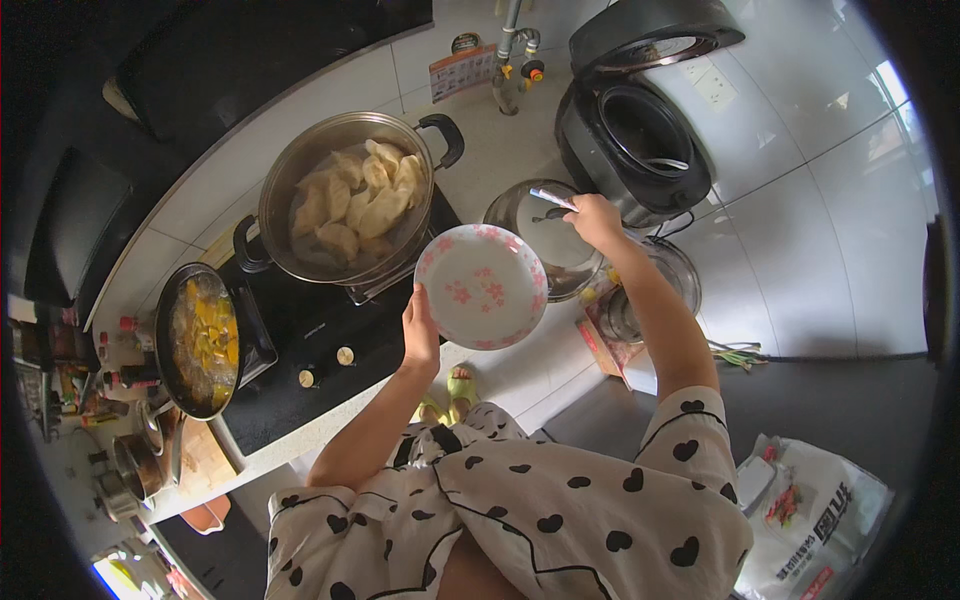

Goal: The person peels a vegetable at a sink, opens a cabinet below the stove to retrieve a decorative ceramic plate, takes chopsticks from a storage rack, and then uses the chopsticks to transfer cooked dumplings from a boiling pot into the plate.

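My left hand grips the left edge of a white plate with pink flowers, its inner face towards me. To its right, my right hand holds a slim patterned utensil handle; the rest of the utensil is hidden. Beneath that hand, a glass pot lid with a steel rim and dark knob lies on the counter. Up and left of the plate, a large steel pot on the hob holds several dumplings. A frying pan with yellow pieces in bubbling liquid stands further left.
An open-lidded rice cooker stands at the back right, a white utensil inside. A clear round container is behind my right forearm. Pipes with valves rise near the wall. A cutting board is at lower left, a plastic bag at lower right.
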Demonstrator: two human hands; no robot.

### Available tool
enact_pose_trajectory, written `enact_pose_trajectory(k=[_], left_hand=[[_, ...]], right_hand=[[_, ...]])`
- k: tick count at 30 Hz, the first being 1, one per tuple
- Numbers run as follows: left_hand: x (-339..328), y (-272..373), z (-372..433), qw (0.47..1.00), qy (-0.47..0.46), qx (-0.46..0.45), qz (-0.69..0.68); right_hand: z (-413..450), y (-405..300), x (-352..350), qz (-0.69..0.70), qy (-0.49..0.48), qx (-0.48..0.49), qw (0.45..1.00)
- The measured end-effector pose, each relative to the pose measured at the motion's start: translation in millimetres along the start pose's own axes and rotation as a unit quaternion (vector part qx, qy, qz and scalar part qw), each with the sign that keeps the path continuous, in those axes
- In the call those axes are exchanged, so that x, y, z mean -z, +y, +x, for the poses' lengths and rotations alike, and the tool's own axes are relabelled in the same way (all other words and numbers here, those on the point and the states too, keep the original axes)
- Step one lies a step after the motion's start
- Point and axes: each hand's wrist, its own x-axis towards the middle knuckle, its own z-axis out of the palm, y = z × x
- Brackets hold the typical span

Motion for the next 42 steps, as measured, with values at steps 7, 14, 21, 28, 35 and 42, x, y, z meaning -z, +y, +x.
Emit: enact_pose_trajectory(k=[7,14,21,28,35,42], left_hand=[[-4.4,-18.2,8.3,0.999,0.022,0.007,-0.032],[-12.4,-22.3,17.8,0.999,0.030,0.004,-0.018],[-23.7,-27.7,19.8,0.999,0.031,-0.006,-0.018],[-31.5,-33.2,21.1,0.999,0.023,-0.005,-0.024],[-29.3,-37.1,22.2,1.000,0.004,-0.007,-0.023],[-40.7,-22.2,5.4,1.000,-0.003,-0.007,-0.023]], right_hand=[[9.2,20.7,-24.1,-0.011,0.022,0.047,0.999],[12.2,28.3,-28.6,-0.047,0.010,0.071,0.996],[9.9,25.1,-23.1,-0.040,0.006,0.064,0.997],[8.7,26.1,-20.3,-0.016,0.009,0.042,0.999],[8.9,31.1,2.7,0.126,0.051,0.056,0.989],[-19.7,3.5,85.1,0.201,0.095,0.003,0.975]])
